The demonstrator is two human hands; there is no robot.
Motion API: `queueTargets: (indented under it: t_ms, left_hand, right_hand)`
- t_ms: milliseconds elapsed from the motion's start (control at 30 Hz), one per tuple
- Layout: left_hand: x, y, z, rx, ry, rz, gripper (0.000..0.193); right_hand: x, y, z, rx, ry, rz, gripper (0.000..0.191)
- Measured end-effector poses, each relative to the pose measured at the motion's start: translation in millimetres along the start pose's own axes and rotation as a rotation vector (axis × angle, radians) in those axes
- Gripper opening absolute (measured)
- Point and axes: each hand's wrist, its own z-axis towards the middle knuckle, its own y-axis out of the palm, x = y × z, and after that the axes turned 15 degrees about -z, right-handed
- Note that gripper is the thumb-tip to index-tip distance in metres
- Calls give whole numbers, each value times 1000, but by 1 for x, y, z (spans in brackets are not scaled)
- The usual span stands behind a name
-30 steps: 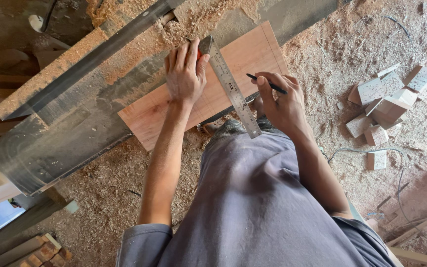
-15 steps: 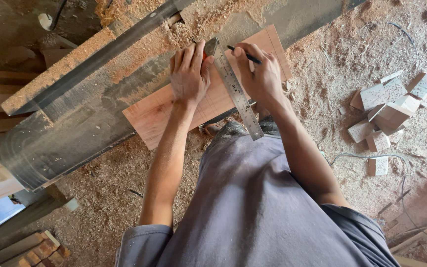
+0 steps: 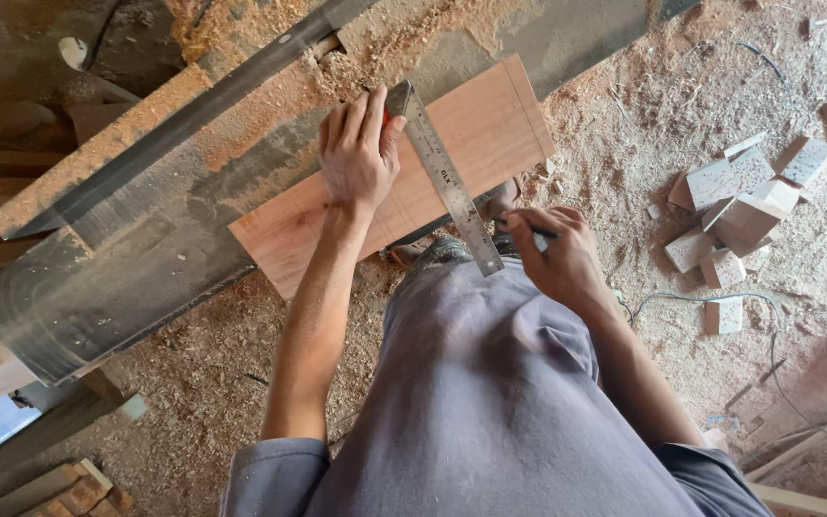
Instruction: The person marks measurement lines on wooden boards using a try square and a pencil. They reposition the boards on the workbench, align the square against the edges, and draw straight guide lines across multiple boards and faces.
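While the head view looks straight down, the left hand (image 3: 358,153) lies flat, fingers spread, on a reddish wooden board (image 3: 404,177), pressing down the stock end of a metal try square (image 3: 442,177). One square shows; its steel blade runs across the board toward the person and overhangs the near edge. The board, one piece, rests aslant on the grey metal desk (image 3: 136,258) of a saw machine, its near edge sticking out past the desk's rim. A long steel fence (image 3: 193,115) crosses the desk beyond the board, and sawdust (image 3: 413,38) is heaped thick along it.

Just off the board's near edge, beside the tip of the blade, the right hand (image 3: 557,258) is closed around a dark pencil (image 3: 528,228), held between thumb and fingers and pointing toward the blade. One pencil is in sight. Both forearms come out of the short sleeves of a grey shirt (image 3: 490,402).

Right of the person, on the sawdust-covered floor (image 3: 624,124), lies a loose cluster of pale wood offcuts (image 3: 739,215), roughly nine blocks, with one more apart near the upper right corner. A thin grey cable (image 3: 710,297) winds across the floor beside them. At the lower left, several stacked timber lengths (image 3: 11,460) show; their count cannot be told. No box, bin or other container is visible.
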Motion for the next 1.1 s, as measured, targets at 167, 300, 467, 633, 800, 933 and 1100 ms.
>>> queueTargets:
  t_ms: [167,300,467,633,800,933,1100]
  left_hand:
    - [7,6,2,-28,-95,41,41]
    - [16,10,6,-33,-86,58,43]
    - [15,7,8,-50,-75,10,44]
    - [16,6,9,-45,-67,13,44]
    - [17,5,9,-43,-76,-5,44]
    - [11,9,7,-27,-59,-9,44]
    - [2,17,5,-7,-32,-19,44]
  right_hand:
    - [-2,-7,6,154,132,96,27]
    - [-11,-19,18,204,93,85,25]
    - [-23,-28,29,234,34,110,24]
    - [-26,-26,35,226,31,137,24]
    - [-24,-24,38,216,18,118,24]
    - [-22,-13,51,220,-17,74,26]
    - [-25,28,106,94,133,216,33]
